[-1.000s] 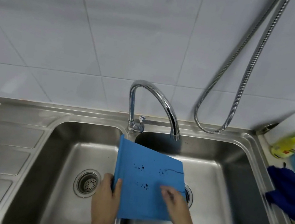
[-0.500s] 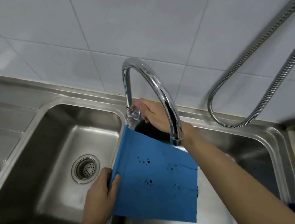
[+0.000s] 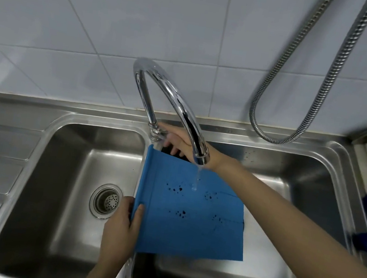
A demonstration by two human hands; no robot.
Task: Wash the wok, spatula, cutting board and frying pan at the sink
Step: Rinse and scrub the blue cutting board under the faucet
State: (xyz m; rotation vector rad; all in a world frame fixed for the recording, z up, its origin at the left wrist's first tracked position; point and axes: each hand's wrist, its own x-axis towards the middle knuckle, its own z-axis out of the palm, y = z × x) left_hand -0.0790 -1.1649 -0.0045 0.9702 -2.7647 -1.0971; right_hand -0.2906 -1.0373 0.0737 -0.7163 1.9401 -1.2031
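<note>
Left hand [image 3: 123, 225] grips cutting board [image 3: 192, 213] edge, board tilted over right basin under faucet [image 3: 171, 103]. Right hand [image 3: 177, 141], off board now, fingers curled at faucet base; grip unclear. Thin stream newly hits board: rinse beginning.

I am seeing the board [image 3: 192, 213] lying over the right basin [image 3: 282, 240], under the tap [image 3: 171, 103]; my left hand [image 3: 122, 228] is at its left edge, my right hand [image 3: 177, 141] behind it.

Left hand [image 3: 123, 224] low with thumb pinching inward; right hand [image 3: 177, 141] at full reach, fingers loosely curled.
</note>
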